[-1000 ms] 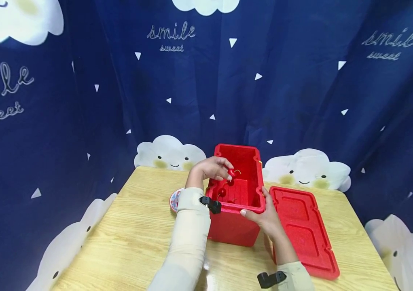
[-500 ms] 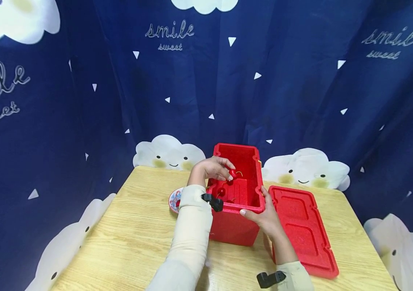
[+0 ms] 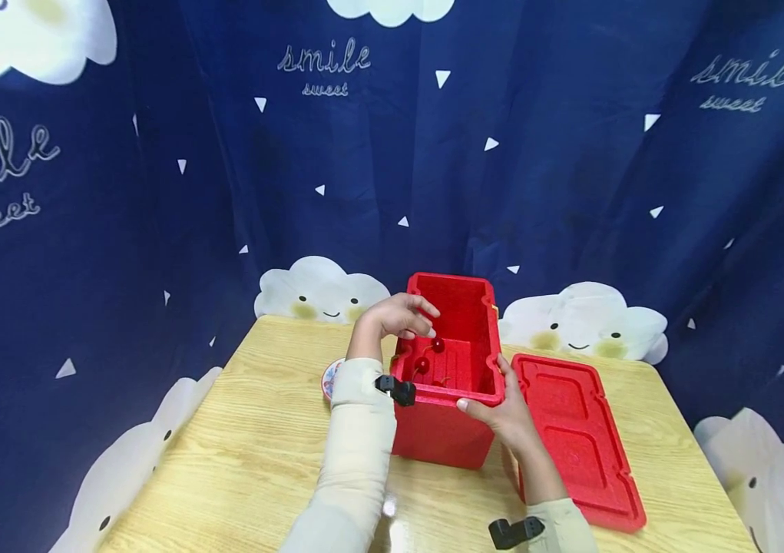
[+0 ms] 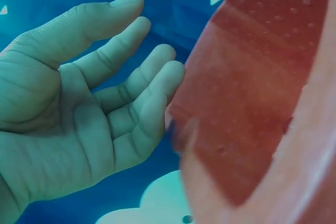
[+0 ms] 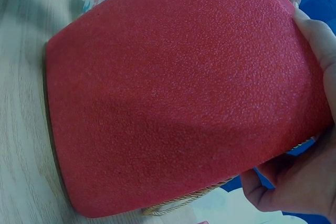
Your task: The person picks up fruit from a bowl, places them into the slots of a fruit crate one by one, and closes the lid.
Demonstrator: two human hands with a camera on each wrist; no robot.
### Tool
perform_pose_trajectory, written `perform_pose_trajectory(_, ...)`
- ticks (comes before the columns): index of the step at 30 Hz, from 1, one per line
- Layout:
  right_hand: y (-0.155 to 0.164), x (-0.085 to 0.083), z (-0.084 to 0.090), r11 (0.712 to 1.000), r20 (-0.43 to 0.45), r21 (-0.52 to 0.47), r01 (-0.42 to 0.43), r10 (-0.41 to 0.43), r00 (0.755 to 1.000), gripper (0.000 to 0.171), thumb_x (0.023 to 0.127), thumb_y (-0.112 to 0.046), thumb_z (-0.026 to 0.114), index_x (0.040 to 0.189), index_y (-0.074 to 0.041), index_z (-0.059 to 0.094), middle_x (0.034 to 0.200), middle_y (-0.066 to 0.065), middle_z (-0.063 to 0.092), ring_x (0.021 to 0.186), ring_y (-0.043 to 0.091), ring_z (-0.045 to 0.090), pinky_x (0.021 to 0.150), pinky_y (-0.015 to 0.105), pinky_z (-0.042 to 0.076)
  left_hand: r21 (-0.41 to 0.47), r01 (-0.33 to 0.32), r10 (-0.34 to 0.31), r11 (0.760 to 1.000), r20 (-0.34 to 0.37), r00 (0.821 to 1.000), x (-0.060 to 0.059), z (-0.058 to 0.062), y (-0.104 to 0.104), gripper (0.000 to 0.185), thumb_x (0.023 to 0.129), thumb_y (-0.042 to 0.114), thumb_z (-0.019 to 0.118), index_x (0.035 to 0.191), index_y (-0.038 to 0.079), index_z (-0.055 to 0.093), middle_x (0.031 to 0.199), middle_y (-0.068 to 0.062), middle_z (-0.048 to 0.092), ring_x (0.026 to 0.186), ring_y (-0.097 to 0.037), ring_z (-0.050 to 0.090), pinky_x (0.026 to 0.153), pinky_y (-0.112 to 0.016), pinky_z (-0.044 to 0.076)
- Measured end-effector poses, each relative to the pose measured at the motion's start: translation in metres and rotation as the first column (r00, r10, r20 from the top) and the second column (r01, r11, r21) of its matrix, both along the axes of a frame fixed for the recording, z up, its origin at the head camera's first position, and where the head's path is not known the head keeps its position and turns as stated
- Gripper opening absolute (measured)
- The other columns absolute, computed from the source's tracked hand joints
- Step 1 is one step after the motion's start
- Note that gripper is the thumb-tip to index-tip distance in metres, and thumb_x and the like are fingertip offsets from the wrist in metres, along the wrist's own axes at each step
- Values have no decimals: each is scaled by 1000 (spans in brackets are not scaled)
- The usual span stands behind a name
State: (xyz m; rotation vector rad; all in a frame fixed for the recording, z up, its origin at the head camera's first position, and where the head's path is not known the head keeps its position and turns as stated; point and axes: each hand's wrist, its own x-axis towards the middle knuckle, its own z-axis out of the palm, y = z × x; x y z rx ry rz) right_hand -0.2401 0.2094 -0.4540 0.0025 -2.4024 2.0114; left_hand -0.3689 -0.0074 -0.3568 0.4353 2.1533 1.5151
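A red foam box stands lidless on the table. Inside it lie cherries with stems, some partly hidden by the front wall. Over the box's left side hovers my left hand, holding nothing; the left wrist view shows its palm bare and fingers relaxed, beside the box wall. My right hand grips the box's near right corner, thumb on the front face and fingers along the right side. In the right wrist view, that thumb presses the box's edge.
The red lid lies flat on the wooden table, right of the box. A patterned plate sits to the left, partly covered by my left sleeve. A gold cord runs along the box's side. Behind hangs a blue curtain.
My left hand has let go of the cherry it was pinching over the box. Its fingers have spread and shifted slightly left and up. The right hand keeps its grip.
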Motion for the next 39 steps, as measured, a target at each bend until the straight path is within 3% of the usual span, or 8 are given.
perform_pose_trajectory(9, 1, -2, -4, 1000, 6, 26, 12, -12, 1000, 109, 68, -25, 82, 148, -26, 9, 140, 14, 32, 123, 30, 36, 85, 42, 47, -65, -12, 6, 998, -101, 995, 18, 4, -15, 31, 78, 7, 70, 106, 1, 59, 78, -7, 62, 73, -23, 59, 62, -29, 47)
perform_pose_trajectory(15, 1, -1, -4, 1000, 1, 24, 12, -12, 1000, 108, 69, -24, 82, 148, -25, 9, 141, 14, 31, 123, 30, 36, 87, 42, 46, -60, -114, 97, 992, -233, 968, 40, -5, -26, 28, 77, 8, 69, 102, 1, 60, 80, -7, 62, 75, -24, 58, 65, -31, 46)
perform_pose_trajectory(22, 1, 0, -1, 999, 17, 40, 26, -27, 1000, 109, 68, -25, 82, 148, -26, 9, 139, 12, 32, 123, 30, 36, 86, 43, 47, 14, -217, 212, 976, -285, 935, 59, -17, -32, 32, 76, 6, 69, 107, 0, 60, 91, -12, 61, 84, -21, 57, 72, -32, 48)
perform_pose_trajectory(26, -1, -1, 0, 999, 14, 33, 20, -20, 1000, 109, 68, -25, 82, 148, -25, 8, 140, 13, 31, 123, 31, 35, 85, 43, 47, 66, -316, 320, 946, -322, 891, 65, -26, -34, 37, 77, 9, 71, 112, 0, 60, 101, -15, 61, 90, -25, 58, 75, -36, 50)
perform_pose_trajectory(32, -1, -2, 0, 1000, -11, 17, 10, -10, 1000, 107, 71, -21, 81, 149, -23, 7, 141, 15, 31, 123, 31, 36, 88, 42, 46, 97, -428, 429, 899, -402, 809, 70, -42, -40, 32, 76, 8, 71, 107, 4, 63, 101, -17, 63, 84, -26, 62, 77, -37, 49)
perform_pose_trajectory(39, -2, 2, 7, 1000, 17, 1, -5, 5, 1000, 107, 71, -17, 80, 149, -21, 7, 142, 15, 29, 125, 32, 33, 90, 42, 44, 125, -492, 495, 862, -425, 758, 78, -57, -45, 31, 75, 8, 73, 105, 5, 64, 96, -11, 63, 81, -25, 61, 74, -36, 48)
